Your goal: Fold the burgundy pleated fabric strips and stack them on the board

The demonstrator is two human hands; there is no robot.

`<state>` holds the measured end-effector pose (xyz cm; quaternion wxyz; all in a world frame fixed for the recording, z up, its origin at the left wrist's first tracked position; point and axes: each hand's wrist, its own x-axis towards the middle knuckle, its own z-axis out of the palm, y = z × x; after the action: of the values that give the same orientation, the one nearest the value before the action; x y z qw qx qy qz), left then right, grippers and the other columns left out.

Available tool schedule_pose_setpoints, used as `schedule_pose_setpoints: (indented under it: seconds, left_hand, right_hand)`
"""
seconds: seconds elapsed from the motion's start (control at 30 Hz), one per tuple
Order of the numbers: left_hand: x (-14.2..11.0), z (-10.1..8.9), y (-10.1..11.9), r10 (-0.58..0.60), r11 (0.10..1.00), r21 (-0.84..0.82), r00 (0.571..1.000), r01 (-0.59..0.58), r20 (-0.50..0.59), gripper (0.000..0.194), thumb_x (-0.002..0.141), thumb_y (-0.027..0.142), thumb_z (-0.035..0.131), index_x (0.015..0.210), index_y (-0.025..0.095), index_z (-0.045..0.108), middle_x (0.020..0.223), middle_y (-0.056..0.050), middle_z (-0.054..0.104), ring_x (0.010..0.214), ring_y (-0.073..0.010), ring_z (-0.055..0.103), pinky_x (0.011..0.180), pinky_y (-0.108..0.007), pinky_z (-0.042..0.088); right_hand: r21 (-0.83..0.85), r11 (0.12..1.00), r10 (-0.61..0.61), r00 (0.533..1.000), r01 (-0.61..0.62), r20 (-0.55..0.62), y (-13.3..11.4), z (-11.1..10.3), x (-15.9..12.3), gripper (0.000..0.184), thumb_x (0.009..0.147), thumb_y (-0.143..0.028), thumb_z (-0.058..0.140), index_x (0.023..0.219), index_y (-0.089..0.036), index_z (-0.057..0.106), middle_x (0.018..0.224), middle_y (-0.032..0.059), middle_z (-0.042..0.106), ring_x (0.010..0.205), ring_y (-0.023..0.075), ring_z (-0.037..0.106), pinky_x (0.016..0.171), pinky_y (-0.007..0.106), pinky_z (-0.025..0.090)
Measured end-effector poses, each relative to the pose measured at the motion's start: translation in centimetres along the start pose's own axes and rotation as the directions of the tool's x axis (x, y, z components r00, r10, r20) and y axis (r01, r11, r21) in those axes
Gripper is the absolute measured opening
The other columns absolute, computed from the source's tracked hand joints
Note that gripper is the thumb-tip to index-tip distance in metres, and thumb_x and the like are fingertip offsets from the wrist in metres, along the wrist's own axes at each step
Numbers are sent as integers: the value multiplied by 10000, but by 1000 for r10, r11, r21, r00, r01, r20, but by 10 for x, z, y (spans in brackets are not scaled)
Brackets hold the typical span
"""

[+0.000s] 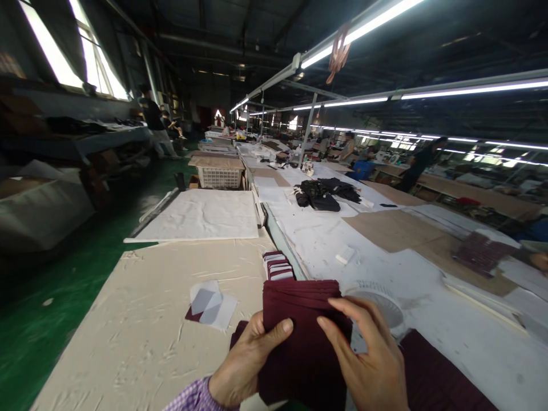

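A stack of maroon fabric pieces (303, 348) is upright in front of me, its layered edges showing along the top. My left hand (252, 354) grips it from the left, thumb across the front face. On the right side of the stack is my right hand (368, 348), thumb and index finger apart with their tips at the cloth; whether they press on it I cannot tell. Behind the stack lies a row of maroon and white pieces (279, 266). Pale grey and white pieces (212, 305) with a maroon corner rest to the left on the cream-covered table (141, 319).
A white round basket (381, 311) and more maroon fabric (440, 377) sit on the right. Farther back are black garments (321, 193), a lidded plastic crate (220, 176) and a white block (345, 255). A person (156, 123) stands in the left aisle; another person's hand shows far right.
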<state>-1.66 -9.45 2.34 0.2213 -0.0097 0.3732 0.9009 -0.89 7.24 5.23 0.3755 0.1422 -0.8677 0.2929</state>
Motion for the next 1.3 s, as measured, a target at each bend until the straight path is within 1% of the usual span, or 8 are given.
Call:
schedule_pose_setpoints:
  seconds: [0.13, 0.3, 0.47, 0.53, 0.73, 1.0, 1.13, 1.3]
  left_hand:
    - [-4, -1, 3, -20, 1000, 17, 1000, 21, -24, 209, 737, 210, 700, 941, 172, 724, 857, -80, 746, 752, -173, 685, 687, -242, 519]
    - [-2, 0, 5, -24, 999, -30, 997, 22, -70, 155, 706, 221, 727, 839, 142, 715, 771, -78, 742, 677, -171, 680, 640, -242, 519]
    - [1, 3, 3, 18, 1000, -17, 995, -20, -102, 150, 703, 251, 730, 794, 140, 688, 746, -75, 739, 675, -189, 682, 645, -271, 527]
    - [1, 5, 2, 26, 1000, -8, 994, -27, -105, 159, 716, 280, 719, 800, 149, 688, 756, -69, 741, 728, -197, 689, 699, -287, 530]
    - [0, 4, 4, -22, 999, -47, 970, 11, -242, 389, 785, 474, 600, 1046, 195, 670, 1123, -51, 692, 1137, -183, 565, 1014, -270, 385]
    - [-3, 4, 6, -102, 953, -286, 995, 101, 12, 524, 852, 500, 469, 1208, 132, 580, 1159, -140, 663, 1167, -267, 548, 1062, -417, 343]
    - [-2, 3, 6, -85, 952, -293, 996, 82, 4, 563, 849, 513, 456, 1226, 109, 564, 1125, -169, 673, 1140, -300, 565, 1032, -452, 371]
    - [2, -8, -9, 37, 985, -168, 999, -42, -31, 414, 851, 412, 517, 1131, 130, 632, 1124, -128, 681, 1084, -274, 594, 1032, -430, 361]
  right_hand:
    - [65, 984, 160, 984, -165, 78, 5, -9, -1, 216, 779, -338, 654, 973, -247, 635, 958, 30, 568, 868, 193, 563, 732, 297, 477]
    - [227, 865, 402, 888, -448, 223, 5, -7, -13, 172, 760, -348, 642, 873, -220, 630, 899, 11, 608, 811, 175, 579, 676, 249, 465]
    - [208, 952, 209, 974, -223, 87, -1, 0, -23, 73, 793, -295, 651, 761, -233, 672, 731, -6, 633, 717, 159, 583, 691, 238, 447]
    - [201, 948, 240, 969, -248, 65, -3, 1, -24, 91, 800, -315, 643, 769, -237, 679, 726, -5, 661, 701, 164, 598, 703, 246, 450]
    - [134, 784, 579, 792, -606, 194, -5, -1, -21, 309, 746, -526, 603, 804, -243, 710, 807, 19, 729, 769, 231, 655, 728, 281, 483]
    - [168, 743, 584, 751, -647, 308, -5, -11, -11, 294, 717, -507, 620, 773, -236, 719, 758, 21, 719, 768, 238, 652, 690, 271, 492]
    - [212, 739, 555, 756, -639, 346, -2, -14, -10, 242, 721, -457, 640, 740, -223, 698, 734, 13, 669, 746, 200, 620, 672, 233, 489]
    - [351, 758, 428, 825, -550, 368, -3, -9, -7, 271, 781, -389, 622, 956, -201, 711, 1168, 67, 602, 1073, 237, 559, 895, 273, 467]
